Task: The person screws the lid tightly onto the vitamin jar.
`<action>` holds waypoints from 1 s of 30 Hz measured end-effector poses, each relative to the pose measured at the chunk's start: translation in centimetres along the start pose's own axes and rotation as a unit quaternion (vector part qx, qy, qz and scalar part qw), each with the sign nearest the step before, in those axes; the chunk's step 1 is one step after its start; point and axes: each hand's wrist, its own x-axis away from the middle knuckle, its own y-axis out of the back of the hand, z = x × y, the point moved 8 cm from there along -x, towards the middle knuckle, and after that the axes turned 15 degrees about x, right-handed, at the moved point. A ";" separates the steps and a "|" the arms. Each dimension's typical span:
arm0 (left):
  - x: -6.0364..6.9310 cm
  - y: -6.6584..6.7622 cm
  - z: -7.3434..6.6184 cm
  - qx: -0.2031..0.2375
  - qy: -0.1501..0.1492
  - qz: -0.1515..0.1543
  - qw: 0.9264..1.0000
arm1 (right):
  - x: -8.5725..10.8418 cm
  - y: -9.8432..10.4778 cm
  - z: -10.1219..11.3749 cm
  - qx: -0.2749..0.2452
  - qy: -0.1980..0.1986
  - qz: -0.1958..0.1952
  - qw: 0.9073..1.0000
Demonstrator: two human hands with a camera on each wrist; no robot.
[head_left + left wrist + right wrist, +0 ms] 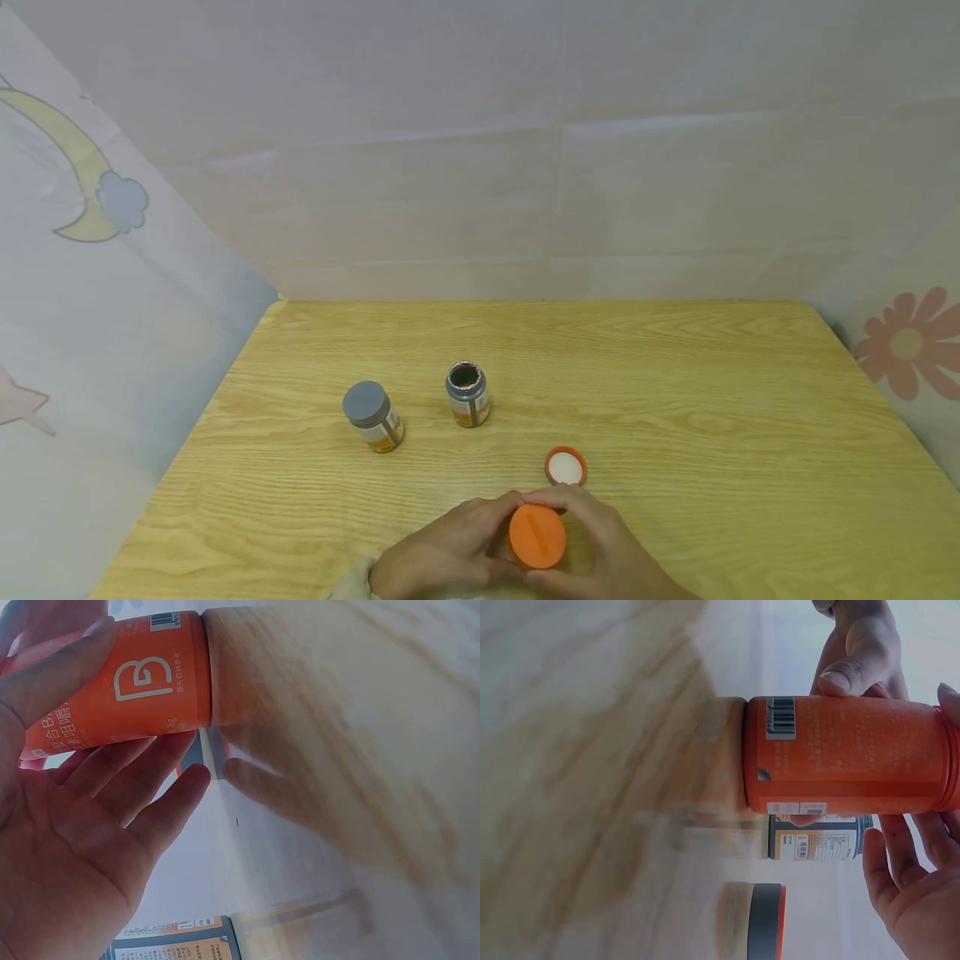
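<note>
An orange bottle (150, 682) with an orange lid (537, 536) stands upright on the table between both hands. My left hand (450, 552) curls thumb and fingers round its body; in the left wrist view that thumb lies across the label. From the other side my right hand (611, 542) grips it near the lid, its fingers (922, 859) beside the neck in the right wrist view. Just beyond the hands lies a loose grey lid (566, 467), its orange rim and white liner facing up.
Farther back stands an open grey jar (468, 404), dark inside. To its left is a similar jar (375, 421) with its grey lid on. The wooden table (675, 400) meets pale cloth (525, 167) at the back and sides.
</note>
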 end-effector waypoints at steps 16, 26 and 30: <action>0.0 -0.2 0.1 -0.011 0.011 -0.001 1.000 | 0.0 -0.2 -0.2 0.012 -0.015 -0.032 0.999; 0.1 0.0 0.2 -0.014 0.008 -0.007 1.000 | 0.1 0.1 0.1 -0.026 0.036 -0.041 0.998; 0.0 0.0 0.3 -0.019 0.013 -0.007 1.000 | 0.1 0.0 -0.1 -0.030 0.012 -0.063 0.998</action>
